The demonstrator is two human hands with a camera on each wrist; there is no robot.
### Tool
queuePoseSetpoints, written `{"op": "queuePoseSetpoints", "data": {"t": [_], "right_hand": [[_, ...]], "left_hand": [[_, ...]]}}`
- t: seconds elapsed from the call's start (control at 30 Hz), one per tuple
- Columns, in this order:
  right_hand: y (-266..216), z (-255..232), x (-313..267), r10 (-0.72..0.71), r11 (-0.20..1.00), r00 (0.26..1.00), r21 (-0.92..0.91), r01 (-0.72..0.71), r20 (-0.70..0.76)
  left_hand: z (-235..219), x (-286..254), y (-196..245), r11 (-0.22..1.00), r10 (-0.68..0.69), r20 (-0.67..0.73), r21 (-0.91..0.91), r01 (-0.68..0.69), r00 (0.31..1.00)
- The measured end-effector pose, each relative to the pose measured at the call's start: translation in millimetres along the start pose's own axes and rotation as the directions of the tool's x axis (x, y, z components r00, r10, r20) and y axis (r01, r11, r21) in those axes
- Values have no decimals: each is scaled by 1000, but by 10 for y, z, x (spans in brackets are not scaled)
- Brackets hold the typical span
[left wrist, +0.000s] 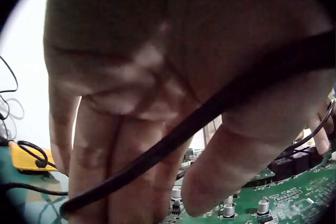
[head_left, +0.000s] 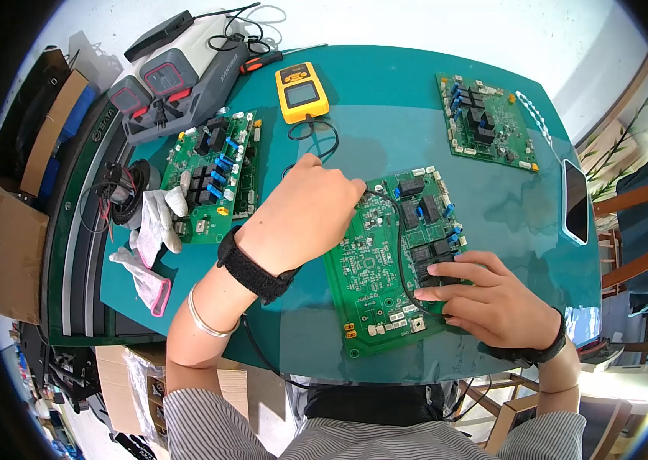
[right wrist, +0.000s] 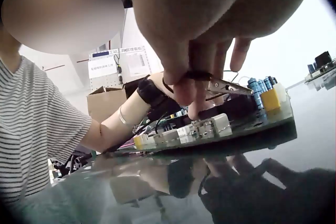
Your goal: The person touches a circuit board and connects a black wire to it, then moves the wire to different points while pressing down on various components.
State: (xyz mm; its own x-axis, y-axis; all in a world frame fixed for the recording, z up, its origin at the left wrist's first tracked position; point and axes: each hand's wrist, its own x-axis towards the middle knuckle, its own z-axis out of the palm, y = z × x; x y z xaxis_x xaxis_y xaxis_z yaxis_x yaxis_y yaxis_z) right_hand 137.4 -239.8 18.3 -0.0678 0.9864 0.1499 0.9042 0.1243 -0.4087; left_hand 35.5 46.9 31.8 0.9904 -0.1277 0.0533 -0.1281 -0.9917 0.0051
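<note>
A green circuit board (head_left: 358,322) lies before me, bearing black relays (head_left: 427,211) and blue components. My left hand (head_left: 305,218) is over its upper left corner, fingers pointing down and thumb opposed. At its fingertips it pinches a black cable (head_left: 401,253), the grip itself partly hidden; in the left wrist view a dark cable (left wrist: 152,155) crosses the palm. My right hand (head_left: 496,303) hovers at the board's right edge. Between thumb and finger it pinches a metal alligator clip (right wrist: 227,86), whose tip points toward the blue components (right wrist: 257,86) and a yellow block.
A yellow handheld meter (head_left: 301,92) with a black lead stands behind the board. More circuit boards (head_left: 178,172) lie left, and another (head_left: 485,126) back right. White gloves (head_left: 157,222), a grey charging unit (head_left: 186,77), a screwdriver (head_left: 261,61) and a phone (head_left: 574,201) are also about.
</note>
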Motion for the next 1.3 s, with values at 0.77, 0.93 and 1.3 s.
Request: {"op": "queuePoseSetpoints", "data": {"t": [0.77, 0.93, 1.3], "right_hand": [[52, -37, -2, 37, 947, 972, -304, -108, -231], [107, -63, 2, 24, 953, 975, -289, -89, -220], [142, -78, -58, -30, 998, 886, -61, 2, -463]], "left_hand": [[119, 38, 147, 983, 76, -5, -166, -76, 997], [90, -53, 211, 978, 90, 58, -194, -78, 994], [-113, -67, 343, 934, 192, 73, -320, -160, 979]]}}
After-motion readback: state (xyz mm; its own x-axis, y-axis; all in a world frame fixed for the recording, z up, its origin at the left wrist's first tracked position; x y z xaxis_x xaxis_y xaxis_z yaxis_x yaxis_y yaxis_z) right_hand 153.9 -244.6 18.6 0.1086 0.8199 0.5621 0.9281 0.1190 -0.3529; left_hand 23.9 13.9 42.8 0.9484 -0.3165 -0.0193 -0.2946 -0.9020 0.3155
